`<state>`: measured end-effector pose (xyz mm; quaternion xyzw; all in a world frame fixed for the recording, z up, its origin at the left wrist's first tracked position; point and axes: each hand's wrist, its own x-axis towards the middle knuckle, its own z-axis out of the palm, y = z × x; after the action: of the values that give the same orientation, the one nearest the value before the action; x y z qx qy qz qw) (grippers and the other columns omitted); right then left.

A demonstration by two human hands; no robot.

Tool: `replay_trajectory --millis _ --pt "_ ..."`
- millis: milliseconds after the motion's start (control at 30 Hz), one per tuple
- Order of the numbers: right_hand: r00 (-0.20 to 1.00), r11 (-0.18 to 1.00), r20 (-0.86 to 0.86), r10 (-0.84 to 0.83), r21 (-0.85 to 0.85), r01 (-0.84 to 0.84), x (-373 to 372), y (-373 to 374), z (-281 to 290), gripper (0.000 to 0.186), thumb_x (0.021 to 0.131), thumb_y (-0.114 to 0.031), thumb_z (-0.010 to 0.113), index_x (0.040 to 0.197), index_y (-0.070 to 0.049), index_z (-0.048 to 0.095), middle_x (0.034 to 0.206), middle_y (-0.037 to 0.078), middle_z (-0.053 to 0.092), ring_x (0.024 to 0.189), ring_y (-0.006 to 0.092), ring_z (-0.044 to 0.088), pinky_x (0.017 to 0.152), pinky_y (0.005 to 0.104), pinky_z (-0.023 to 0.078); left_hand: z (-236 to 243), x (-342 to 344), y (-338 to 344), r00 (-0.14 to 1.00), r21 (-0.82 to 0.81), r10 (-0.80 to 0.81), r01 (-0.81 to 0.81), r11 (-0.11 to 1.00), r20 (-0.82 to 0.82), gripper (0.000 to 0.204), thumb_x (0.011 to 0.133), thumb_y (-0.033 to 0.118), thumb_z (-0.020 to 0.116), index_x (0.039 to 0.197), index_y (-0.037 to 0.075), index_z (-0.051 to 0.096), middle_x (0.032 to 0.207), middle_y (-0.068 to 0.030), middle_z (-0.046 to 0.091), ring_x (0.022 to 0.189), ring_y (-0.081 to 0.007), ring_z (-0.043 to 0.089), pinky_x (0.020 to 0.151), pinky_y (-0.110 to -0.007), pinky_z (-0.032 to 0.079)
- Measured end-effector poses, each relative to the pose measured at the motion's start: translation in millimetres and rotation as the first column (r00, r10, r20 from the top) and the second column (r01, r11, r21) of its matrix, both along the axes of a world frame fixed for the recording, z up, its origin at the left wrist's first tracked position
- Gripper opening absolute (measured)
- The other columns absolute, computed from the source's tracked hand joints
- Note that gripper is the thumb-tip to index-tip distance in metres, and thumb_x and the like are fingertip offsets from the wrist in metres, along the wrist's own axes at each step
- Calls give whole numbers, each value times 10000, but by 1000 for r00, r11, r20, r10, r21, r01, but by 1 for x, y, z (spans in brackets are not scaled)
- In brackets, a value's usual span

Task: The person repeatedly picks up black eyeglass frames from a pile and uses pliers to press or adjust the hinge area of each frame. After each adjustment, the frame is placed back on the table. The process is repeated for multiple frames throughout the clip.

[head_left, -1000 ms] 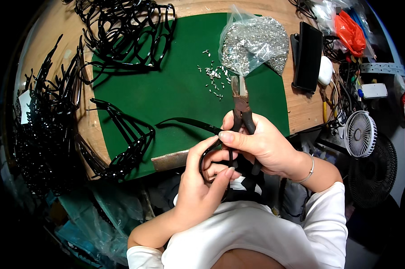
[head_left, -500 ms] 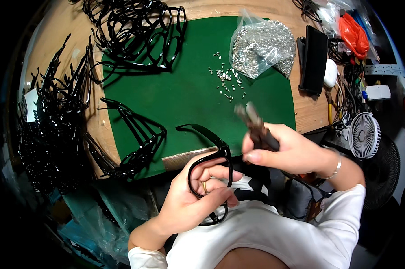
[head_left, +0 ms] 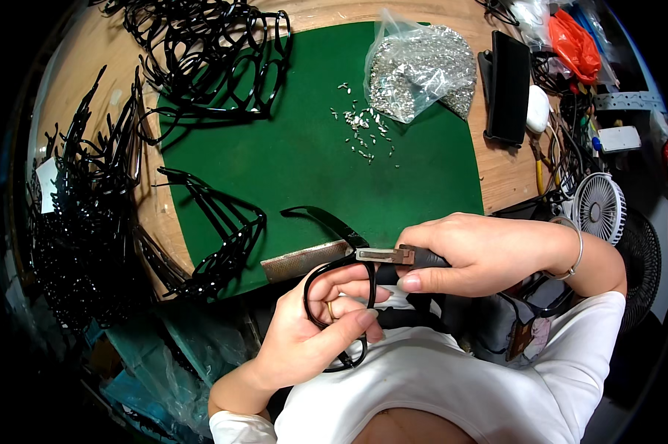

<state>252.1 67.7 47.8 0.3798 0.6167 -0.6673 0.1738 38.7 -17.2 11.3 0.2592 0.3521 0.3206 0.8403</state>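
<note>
My left hand (head_left: pixel 319 323) is closed around a black eyeglass frame (head_left: pixel 307 294), its fingers showing through one lens opening. One temple arm (head_left: pixel 321 217) of the frame points away over the edge of the green mat. In my right hand (head_left: pixel 463 254) is a pair of pliers (head_left: pixel 395 256) with dark handles. Its metal jaws touch the frame at the corner where the temple meets the front. Whether the jaws grip the frame there I cannot tell. A flat, file-textured metal strip (head_left: pixel 297 260) lies at the mat's near edge, just beyond my left hand.
On the green mat (head_left: pixel 289 163) are small silvery pieces (head_left: pixel 363 132) beside a clear bag of them (head_left: pixel 423 74). Black temple arms (head_left: pixel 227 237) and heaped eyeglass frames (head_left: pixel 216 59) lie left. A black phone-like slab (head_left: pixel 507 89), white fan (head_left: pixel 599 207) and cables stand right.
The pliers came down and left from above the mat, and their jaws now meet the frame's hinge corner. My left hand keeps the frame nearly in place. The whole view shifted slightly.
</note>
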Motion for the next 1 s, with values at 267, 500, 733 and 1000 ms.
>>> replay_trajectory --millis 267,500,733,1000 --pt "845 829 -354 -400 253 498 -10 -16 -22 307 840 -277 541 833 30 521 616 112 542 550 163 524 505 302 408 3 10 1 999 -42 41 -40 998 7 443 811 -95 474 1228 -1 355 1060 -163 545 764 -157 603 702 -270 485" --pt "844 835 -351 -405 234 498 -21 -14 -28 259 853 -218 518 816 38 500 618 95 582 537 150 537 503 281 420 4 14 3 998 -81 31 -36 996 -63 429 814 -91 463 1218 -35 329 1033 -146 535 757 -145 595 696 -260 485" --pt "794 830 -319 -517 40 557 -24 -17 -26 175 878 -196 502 832 -30 474 678 -21 447 633 54 380 564 219 352 3 14 3 997 -76 36 -41 996 -66 440 813 -89 461 1224 -24 318 1037 -148 525 756 -145 593 697 -260 480" --pt "719 789 -328 -612 -194 583 -26 -16 -29 184 872 -222 525 841 -48 474 689 -44 419 633 36 356 560 200 328 1 10 3 999 -76 28 -31 997 -38 449 807 -90 473 1225 -12 329 1044 -153 526 756 -148 595 695 -252 476"
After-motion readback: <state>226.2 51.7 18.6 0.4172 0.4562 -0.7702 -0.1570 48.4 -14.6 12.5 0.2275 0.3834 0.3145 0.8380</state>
